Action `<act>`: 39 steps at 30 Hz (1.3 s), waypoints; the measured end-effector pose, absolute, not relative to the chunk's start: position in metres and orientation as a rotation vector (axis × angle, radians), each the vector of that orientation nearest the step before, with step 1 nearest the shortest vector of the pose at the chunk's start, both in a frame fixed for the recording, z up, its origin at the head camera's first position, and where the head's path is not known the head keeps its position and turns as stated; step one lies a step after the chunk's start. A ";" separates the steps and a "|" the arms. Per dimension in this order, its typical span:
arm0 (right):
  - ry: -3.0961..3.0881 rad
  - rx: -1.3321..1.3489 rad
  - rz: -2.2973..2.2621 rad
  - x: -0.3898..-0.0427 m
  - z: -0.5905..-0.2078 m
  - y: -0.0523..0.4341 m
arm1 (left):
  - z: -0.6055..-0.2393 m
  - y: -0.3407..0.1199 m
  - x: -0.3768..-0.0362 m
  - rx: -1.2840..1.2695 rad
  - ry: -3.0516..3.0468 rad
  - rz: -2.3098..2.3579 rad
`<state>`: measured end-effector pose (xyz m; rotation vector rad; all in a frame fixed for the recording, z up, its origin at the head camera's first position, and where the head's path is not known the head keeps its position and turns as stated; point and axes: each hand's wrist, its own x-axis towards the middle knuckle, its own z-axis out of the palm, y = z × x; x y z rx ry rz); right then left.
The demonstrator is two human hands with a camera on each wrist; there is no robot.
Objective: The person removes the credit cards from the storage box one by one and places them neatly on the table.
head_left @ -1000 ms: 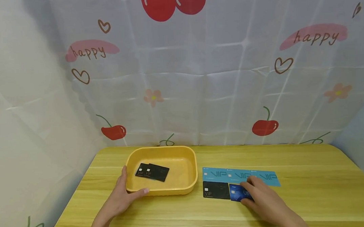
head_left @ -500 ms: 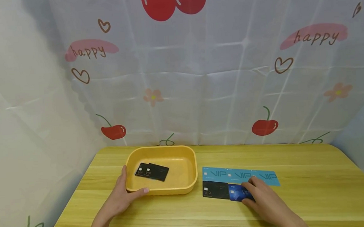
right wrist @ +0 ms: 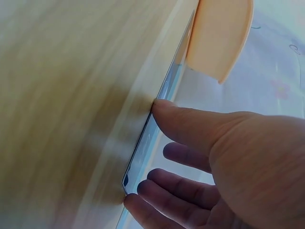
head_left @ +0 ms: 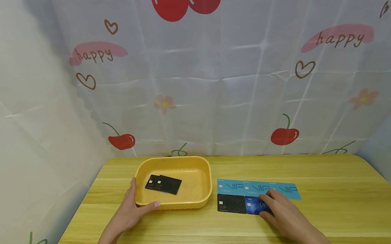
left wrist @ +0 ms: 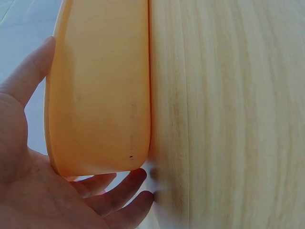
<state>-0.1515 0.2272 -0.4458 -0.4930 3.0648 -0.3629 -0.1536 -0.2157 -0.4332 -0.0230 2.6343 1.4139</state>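
In the head view my left hand (head_left: 128, 210) holds the near left corner of a yellow plastic basin (head_left: 194, 205). Its thumb lies along the front rim and the fingers bend around the left end; the left wrist view shows the fingertips against the basin wall (left wrist: 100, 95). Two black VIP cards (head_left: 168, 185) overlap inside. My right hand (head_left: 286, 216) grips a dark blue VIP card (head_left: 253, 205) by its edges, flat on the table, and hides its right part. Left of it lies a black VIP card (head_left: 231, 204). Light blue VIP cards (head_left: 231, 187) form a row behind.
The yellow wood-grain table (head_left: 332, 188) runs to a rounded corner at the back right. Behind it hangs a white printed sheet (head_left: 211, 110), and another pale sheet (head_left: 34, 118) stands along the left side.
The dark blue card has shifted slightly left and away from me, closer against the black card and the light blue row. My left hand and the basin stay in place.
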 end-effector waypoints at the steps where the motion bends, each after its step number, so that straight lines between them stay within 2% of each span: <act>1: 3.067 -0.495 -0.359 -0.152 -0.446 0.227 | -0.433 -0.216 -0.154 -0.027 2.632 1.418; 10: 3.048 -0.423 -0.445 -0.152 -0.442 0.223 | -0.434 -0.215 -0.153 -0.035 2.634 1.415; 21: 2.969 -0.321 -0.822 -0.147 -0.428 0.205 | -0.436 -0.216 -0.153 -0.051 2.636 1.411; 31: 3.067 -0.523 -1.251 -0.146 -0.423 0.191 | -0.435 -0.216 -0.152 -0.070 2.644 1.399; 39: 2.981 -0.510 -1.449 -0.147 -0.417 0.177 | -0.434 -0.215 -0.153 -0.052 2.648 1.419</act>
